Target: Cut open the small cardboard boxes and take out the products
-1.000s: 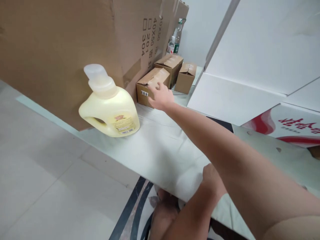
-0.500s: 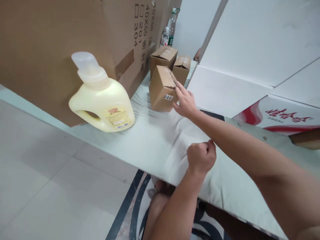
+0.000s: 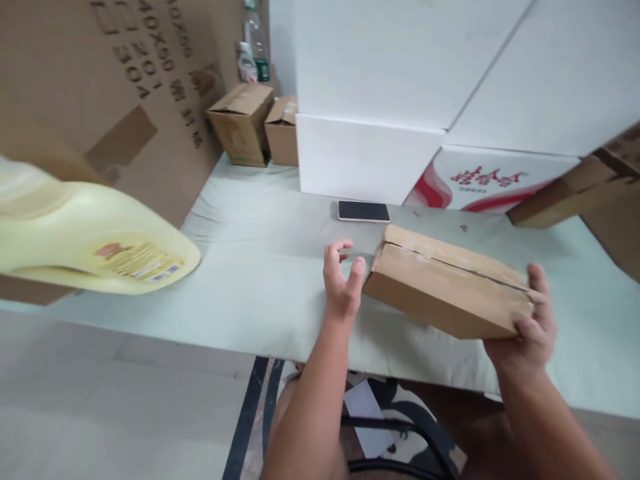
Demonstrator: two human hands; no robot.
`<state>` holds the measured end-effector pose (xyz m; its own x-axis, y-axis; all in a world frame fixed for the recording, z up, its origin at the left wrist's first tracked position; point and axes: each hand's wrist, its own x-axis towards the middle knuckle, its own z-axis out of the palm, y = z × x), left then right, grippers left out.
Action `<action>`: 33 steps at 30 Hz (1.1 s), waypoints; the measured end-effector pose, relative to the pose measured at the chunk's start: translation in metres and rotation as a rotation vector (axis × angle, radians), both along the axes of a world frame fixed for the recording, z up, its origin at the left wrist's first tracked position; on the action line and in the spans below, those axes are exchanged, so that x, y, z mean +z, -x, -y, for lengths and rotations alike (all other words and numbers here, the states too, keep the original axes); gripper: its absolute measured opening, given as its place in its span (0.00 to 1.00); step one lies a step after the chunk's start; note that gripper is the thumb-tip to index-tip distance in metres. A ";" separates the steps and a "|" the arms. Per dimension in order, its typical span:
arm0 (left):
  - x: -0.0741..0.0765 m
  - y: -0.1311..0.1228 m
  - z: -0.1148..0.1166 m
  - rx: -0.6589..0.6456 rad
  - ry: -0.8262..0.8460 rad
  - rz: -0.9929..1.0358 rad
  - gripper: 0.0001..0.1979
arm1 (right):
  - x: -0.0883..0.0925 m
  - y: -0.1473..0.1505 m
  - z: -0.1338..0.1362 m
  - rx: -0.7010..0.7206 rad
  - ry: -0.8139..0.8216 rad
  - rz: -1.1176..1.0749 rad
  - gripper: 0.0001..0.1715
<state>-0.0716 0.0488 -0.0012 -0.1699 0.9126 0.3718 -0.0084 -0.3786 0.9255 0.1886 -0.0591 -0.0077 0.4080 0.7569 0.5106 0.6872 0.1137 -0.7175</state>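
Observation:
A brown cardboard box (image 3: 445, 287) is tilted above the covered table (image 3: 250, 267), its taped seam facing up. My right hand (image 3: 537, 323) grips the box's right end, thumb on the near side and fingers on the far side. Just off the left end, my left hand (image 3: 344, 280) is open, thumb and fingers curved apart with nothing between them. Behind the left hand a phone (image 3: 363, 211) lies flat, dark screen up.
At left stands a yellow detergent jug (image 3: 100, 233) before a large carton (image 3: 165, 133). Two small cardboard boxes (image 3: 243, 123) and plastic bottles (image 3: 256, 40) are at the back. White boxes (image 3: 370, 160) line the rear, with another carton (image 3: 565, 193) at right.
The cardboard box has left its place by the two small boxes and moved right, held in my right hand. My left hand has gone from a fist to open. The view has swung right.

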 end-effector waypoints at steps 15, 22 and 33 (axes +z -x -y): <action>0.018 -0.026 -0.003 -0.548 0.332 0.127 0.32 | -0.017 -0.038 0.006 0.361 0.034 -0.480 0.37; 0.012 -0.032 0.018 -0.508 0.332 0.130 0.34 | -0.008 -0.042 0.008 0.379 0.066 -0.529 0.30; 0.012 -0.033 0.017 -0.562 0.332 0.152 0.35 | -0.016 -0.095 0.009 -0.319 0.817 0.126 0.34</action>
<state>-0.0387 0.0319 0.0105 0.3367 0.9394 0.0650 -0.2605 0.0266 0.9651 0.2837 -0.0680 -0.0240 0.6387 0.7649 -0.0841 0.6783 -0.6113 -0.4077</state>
